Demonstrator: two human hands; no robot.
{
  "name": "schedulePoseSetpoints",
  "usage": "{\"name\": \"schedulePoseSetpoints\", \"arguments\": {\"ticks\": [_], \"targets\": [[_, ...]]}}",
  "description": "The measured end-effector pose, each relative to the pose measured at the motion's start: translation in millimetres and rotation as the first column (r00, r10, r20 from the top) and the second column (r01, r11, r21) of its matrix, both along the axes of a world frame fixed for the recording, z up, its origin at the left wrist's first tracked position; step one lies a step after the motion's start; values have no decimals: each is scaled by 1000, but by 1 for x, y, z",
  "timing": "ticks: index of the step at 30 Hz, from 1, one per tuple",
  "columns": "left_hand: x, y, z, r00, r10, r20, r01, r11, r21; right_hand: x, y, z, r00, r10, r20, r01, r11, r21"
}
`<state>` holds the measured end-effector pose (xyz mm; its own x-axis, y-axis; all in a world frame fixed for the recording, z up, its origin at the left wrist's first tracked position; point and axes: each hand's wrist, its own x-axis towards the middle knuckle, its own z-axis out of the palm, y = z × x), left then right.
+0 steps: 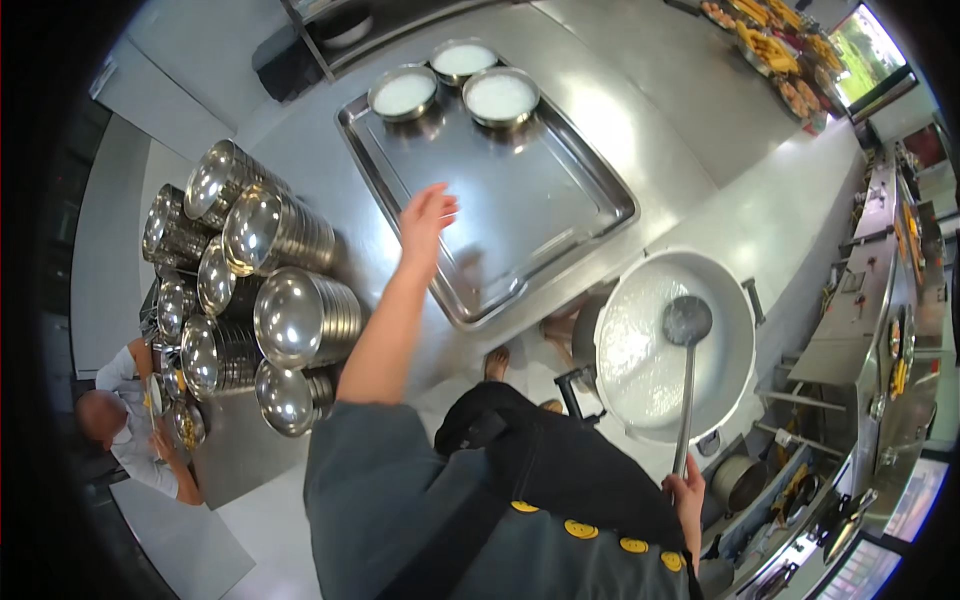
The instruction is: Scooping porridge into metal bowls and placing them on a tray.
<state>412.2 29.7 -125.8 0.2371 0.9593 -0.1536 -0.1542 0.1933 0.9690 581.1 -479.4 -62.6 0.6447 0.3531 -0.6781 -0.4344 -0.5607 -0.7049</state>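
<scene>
My left hand [429, 221] is held above the left edge of a shallow steel tray [495, 199], its fingers loosely bent and nothing in them. At the tray's far end sit three round metal bowls holding something white: a left bowl [405, 94], a back bowl [463, 60] and a right bowl [501, 96]. My right hand [686, 487] grips the handle end of a long metal ladle [687, 322]. The ladle's head lies over the whitish, glossy liquid in a big pot [739, 405] with black handles, to the right of the tray.
Several stacks of steel bowls [300, 315] stand left of the tray on the steel table [645, 90]. Beyond them a person [139, 427] in white handles a dish. Platters of food [772, 52] lie at the far right. A counter [840, 322] runs along the right side.
</scene>
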Motion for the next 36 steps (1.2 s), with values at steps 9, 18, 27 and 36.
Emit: {"name": "schedulePoseSetpoints", "arguments": {"ticks": [9,18,27,36], "targets": [[-164,-142,-28,535,742,-404,-576,670,468,41,-14,-32,855,482,189,-401,847,-349],[-288,-172,-23,112,861,-496,-991,132,6,53,-22,-35,923,263,-281,-269,963,20],[-394,-157,-47,495,828,-264,-857,416,-303,60,-64,-14,767,75,-637,184,926,331],[-236,-222,58,481,860,-171,-859,502,105,43,-90,3,776,20,-631,293,874,388]]}}
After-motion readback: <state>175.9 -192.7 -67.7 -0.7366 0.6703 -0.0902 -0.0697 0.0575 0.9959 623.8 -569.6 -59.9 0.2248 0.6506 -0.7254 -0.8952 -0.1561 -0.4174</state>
